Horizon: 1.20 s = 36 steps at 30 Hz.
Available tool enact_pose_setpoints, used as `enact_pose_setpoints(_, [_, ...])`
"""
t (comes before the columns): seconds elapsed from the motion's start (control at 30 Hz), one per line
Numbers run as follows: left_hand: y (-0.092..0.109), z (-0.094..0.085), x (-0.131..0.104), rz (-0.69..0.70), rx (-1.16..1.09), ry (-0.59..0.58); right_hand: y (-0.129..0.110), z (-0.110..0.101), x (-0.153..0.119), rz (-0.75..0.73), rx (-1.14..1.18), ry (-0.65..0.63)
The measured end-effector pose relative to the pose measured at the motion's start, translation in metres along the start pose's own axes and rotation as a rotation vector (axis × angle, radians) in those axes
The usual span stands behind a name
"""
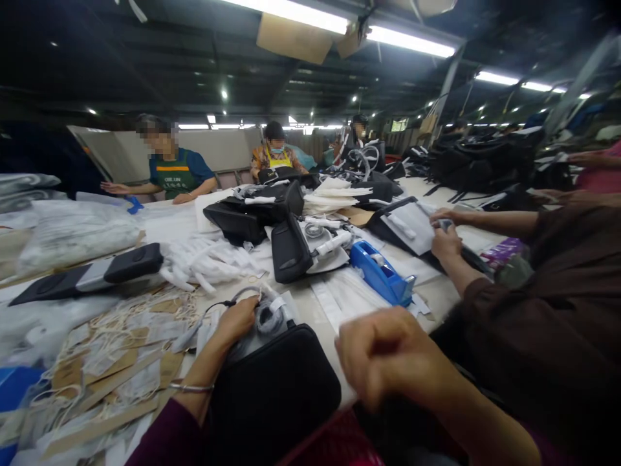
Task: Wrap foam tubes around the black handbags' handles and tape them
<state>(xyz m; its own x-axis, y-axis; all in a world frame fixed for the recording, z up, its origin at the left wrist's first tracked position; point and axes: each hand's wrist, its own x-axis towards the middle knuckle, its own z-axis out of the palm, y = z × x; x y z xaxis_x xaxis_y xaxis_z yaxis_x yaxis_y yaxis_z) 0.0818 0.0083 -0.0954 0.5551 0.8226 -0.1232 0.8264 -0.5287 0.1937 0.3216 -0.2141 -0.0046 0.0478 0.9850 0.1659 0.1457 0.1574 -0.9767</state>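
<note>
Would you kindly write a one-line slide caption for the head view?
Left hand at a black bag, blurred right hand to its right, blue tape dispenser beyond.

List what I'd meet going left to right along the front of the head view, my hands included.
Heap of brown strips and white strings, left hand, gray coil, right hand, co-worker's brown sleeve. Left out: the black bag, which overlaps the left hand's place.

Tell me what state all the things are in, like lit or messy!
Grey coil: wound up
Left hand: fingers bent, near the coil
Right hand: curled, blurred
Nearest black bag: can't tell if zipped
Blue tape dispenser: standing, roll inside
Brown strips: loose, strewn about
Ceiling lights: lit
</note>
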Motion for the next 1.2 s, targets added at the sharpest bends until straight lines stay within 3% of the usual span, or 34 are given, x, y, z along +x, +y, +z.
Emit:
enact_pose_setpoints(0.07, [-0.001,0.002,0.001,-0.008,0.007,0.03,0.023,-0.014,0.02,0.012,-0.112,0.047])
enact_pose_setpoints(0.17, [-0.001,0.003,0.001,-0.038,0.019,0.054,0.071,-0.044,0.041,-0.002,-0.588,0.075])
enact_pose_setpoints(0.3, [-0.003,0.002,0.002,-0.049,0.036,0.033,0.115,-0.065,0.052,-0.135,-0.91,-0.286])
enact_pose_setpoints(0.43, [-0.005,0.003,0.005,-0.062,0.058,0.037,0.132,-0.059,0.068,-0.093,-1.037,-0.412])
enact_pose_setpoints(0.63, [-0.003,0.002,0.004,-0.063,0.046,0.033,0.15,-0.06,0.094,-0.001,-0.819,-0.465])
enact_pose_setpoints(0.77, [-0.005,0.003,0.006,-0.067,0.02,0.045,0.149,-0.067,0.096,-0.001,-0.769,-0.454])
enact_pose_setpoints(0.97, [-0.006,0.005,0.006,-0.084,0.01,0.065,0.125,-0.062,0.085,-0.053,-0.767,-0.3])
enact_pose_setpoints(1.1, [-0.002,0.003,0.004,-0.074,0.033,0.074,0.114,-0.053,0.078,-0.046,-0.495,-0.176])
enact_pose_setpoints(1.2, [0.001,0.002,0.003,-0.075,0.013,0.079,0.115,-0.048,0.078,-0.078,-0.287,-0.171])
